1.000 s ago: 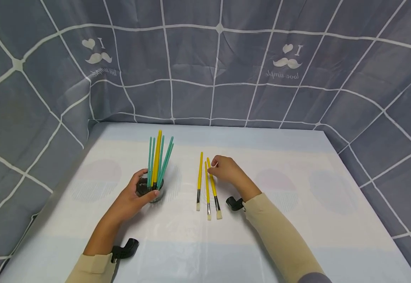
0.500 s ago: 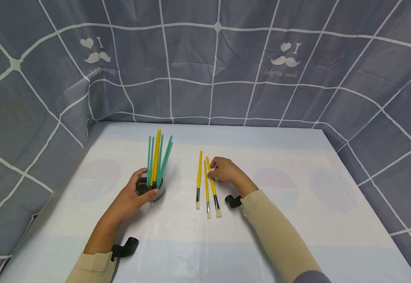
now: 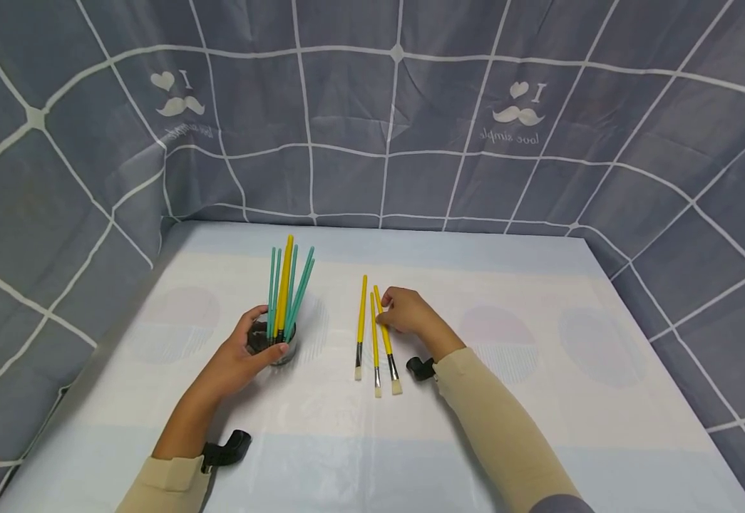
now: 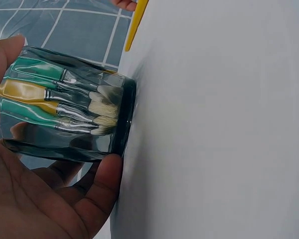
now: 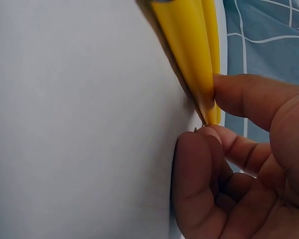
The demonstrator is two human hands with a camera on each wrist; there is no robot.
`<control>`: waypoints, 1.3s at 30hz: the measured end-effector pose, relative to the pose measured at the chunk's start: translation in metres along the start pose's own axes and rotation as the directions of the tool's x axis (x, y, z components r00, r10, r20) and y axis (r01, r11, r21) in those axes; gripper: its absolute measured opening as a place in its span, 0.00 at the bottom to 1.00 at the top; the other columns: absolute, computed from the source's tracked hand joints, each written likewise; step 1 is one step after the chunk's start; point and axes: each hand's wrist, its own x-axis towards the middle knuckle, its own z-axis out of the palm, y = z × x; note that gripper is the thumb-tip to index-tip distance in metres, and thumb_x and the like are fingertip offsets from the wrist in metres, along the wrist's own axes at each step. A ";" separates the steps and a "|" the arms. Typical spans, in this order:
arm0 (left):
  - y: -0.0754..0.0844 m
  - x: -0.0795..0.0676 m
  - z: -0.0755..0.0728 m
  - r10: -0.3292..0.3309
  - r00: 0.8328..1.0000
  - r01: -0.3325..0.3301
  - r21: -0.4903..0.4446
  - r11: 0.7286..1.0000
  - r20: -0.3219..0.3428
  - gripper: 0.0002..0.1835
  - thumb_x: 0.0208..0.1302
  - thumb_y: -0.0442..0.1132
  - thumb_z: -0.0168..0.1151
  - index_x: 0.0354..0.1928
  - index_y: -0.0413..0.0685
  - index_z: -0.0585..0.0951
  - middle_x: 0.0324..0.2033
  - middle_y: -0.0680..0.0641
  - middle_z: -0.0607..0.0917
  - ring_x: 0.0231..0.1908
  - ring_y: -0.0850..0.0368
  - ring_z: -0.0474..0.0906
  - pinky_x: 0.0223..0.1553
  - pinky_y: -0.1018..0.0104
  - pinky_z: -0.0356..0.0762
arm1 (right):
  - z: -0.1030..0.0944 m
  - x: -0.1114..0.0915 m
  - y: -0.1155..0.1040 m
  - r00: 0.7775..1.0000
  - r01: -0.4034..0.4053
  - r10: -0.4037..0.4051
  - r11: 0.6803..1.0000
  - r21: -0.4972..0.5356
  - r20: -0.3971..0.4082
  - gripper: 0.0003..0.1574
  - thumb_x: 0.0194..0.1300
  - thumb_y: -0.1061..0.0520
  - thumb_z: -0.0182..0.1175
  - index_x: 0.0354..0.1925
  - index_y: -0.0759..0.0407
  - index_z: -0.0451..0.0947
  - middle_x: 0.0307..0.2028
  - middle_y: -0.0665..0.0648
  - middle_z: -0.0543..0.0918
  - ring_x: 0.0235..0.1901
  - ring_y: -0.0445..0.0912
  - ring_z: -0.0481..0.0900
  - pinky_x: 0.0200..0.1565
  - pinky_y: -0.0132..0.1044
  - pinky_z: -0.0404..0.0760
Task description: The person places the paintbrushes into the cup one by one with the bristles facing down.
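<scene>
My left hand (image 3: 234, 367) grips a clear, dark-tinted glass (image 4: 65, 142) that stands on the table, thumb on one side and fingers round the other. Inside it, bristles down, are several green-handled paintbrushes (image 3: 301, 292) and yellow-handled paintbrushes (image 3: 284, 292). To the right, three yellow paintbrushes lie side by side, bristles toward me: a left one (image 3: 361, 328), a middle one (image 3: 373, 335) and a right one (image 3: 390, 356). My right hand (image 3: 413, 313) pinches the upper handle of the right one; in the right wrist view the thumb (image 5: 244, 97) presses against its yellow handle (image 5: 187, 50).
A white table (image 3: 321, 456) with faint printed circles and stripes lies under everything. Grey curtain (image 3: 346, 100) with white grid lines surrounds its back and sides. Black wrist cameras sit at the left cuff (image 3: 227, 450) and right cuff (image 3: 420, 368).
Almost nothing differs. The right hand has shifted slightly left, in closer on the handle of the right paintbrush; the left hand keeps its hold on the glass.
</scene>
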 end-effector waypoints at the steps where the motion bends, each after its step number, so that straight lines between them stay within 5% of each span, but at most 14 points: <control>1: 0.000 0.000 0.000 -0.001 1.000 0.001 -0.002 1.000 0.000 0.48 0.64 0.60 0.65 0.77 0.59 0.49 0.68 0.33 0.65 0.60 0.33 0.66 0.48 0.41 0.70 | 0.000 0.000 0.000 1.000 -0.002 0.002 1.000 0.001 0.000 0.16 0.64 0.55 0.68 0.45 0.58 0.74 0.27 0.55 0.78 0.19 0.45 0.73 0.29 0.37 0.71; 25: 0.002 -0.001 0.000 0.007 1.000 -0.007 0.004 1.000 0.006 0.47 0.64 0.60 0.64 0.77 0.60 0.49 0.66 0.34 0.67 0.59 0.34 0.67 0.48 0.43 0.70 | 0.002 0.000 -0.002 0.999 -0.026 0.026 1.000 -0.008 -0.021 0.12 0.67 0.57 0.65 0.43 0.59 0.72 0.23 0.55 0.77 0.17 0.45 0.73 0.24 0.35 0.72; 34: 0.001 0.000 0.000 0.020 1.000 -0.020 -0.009 1.000 -0.001 0.48 0.65 0.59 0.65 0.77 0.58 0.49 0.65 0.33 0.67 0.59 0.34 0.67 0.49 0.41 0.70 | -0.004 -0.001 -0.002 0.998 -0.043 0.046 0.995 0.085 -0.038 0.11 0.67 0.58 0.62 0.46 0.60 0.74 0.29 0.59 0.79 0.21 0.47 0.77 0.25 0.36 0.76; 39: 0.002 0.001 0.001 0.014 1.000 -0.014 -0.013 1.000 0.001 0.47 0.64 0.59 0.65 0.77 0.58 0.49 0.65 0.33 0.67 0.59 0.34 0.67 0.49 0.41 0.70 | -0.013 -0.009 -0.005 0.995 0.026 -0.011 0.989 0.146 -0.103 0.13 0.69 0.57 0.59 0.51 0.59 0.73 0.29 0.59 0.79 0.23 0.49 0.77 0.26 0.37 0.76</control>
